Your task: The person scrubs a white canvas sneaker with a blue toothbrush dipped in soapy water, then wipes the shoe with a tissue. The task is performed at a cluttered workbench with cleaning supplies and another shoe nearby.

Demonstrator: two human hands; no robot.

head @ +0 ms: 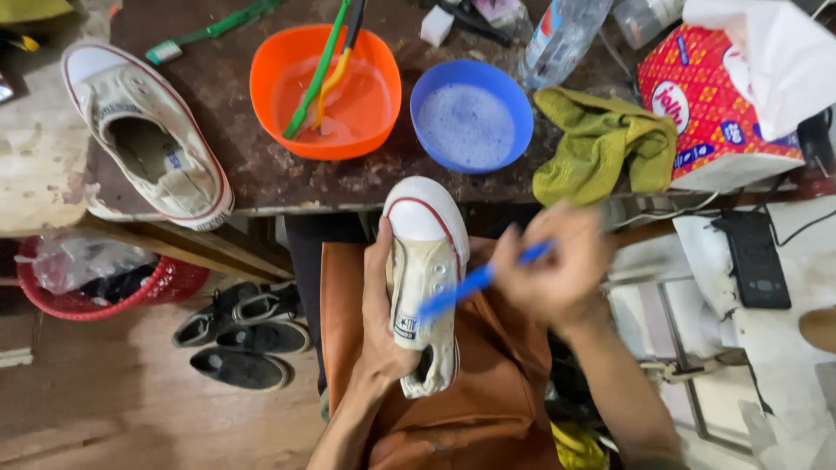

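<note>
- Sneaker (pixel 424 261), white canvas with a red stripe along the sole, is sitting at the centre of the view over the person's orange lap (pixel 488 392), toe pointing toward 12 o'clock.
- The left hand (pixel 383 322) is gripping the sneaker from its 9 o'clock side, fingers wrapped under it and thumb lying along its side.
- The right hand (pixel 553 265), blurred, is closing around a blue brush (pixel 475 283) at 3 o'clock of the sneaker; the brush's far end is reaching over the shoe's side, though contact is too blurred to tell.
- A second white sneaker (pixel 148 130) is lying on the dark table (pixel 252 174) toward 10 o'clock, opening facing up.
- An orange bowl (pixel 325 91) holding green and yellow brushes is standing at 12 o'clock, just beside a blue bowl (pixel 471 115) of foamy liquid.
- A green cloth (pixel 601 144) is lying at 2 o'clock, touching a red patterned tissue box (pixel 714 104).
- Dark shoes (pixel 244 335) are resting on the floor at 8 o'clock, near a red basket (pixel 104 287).
</note>
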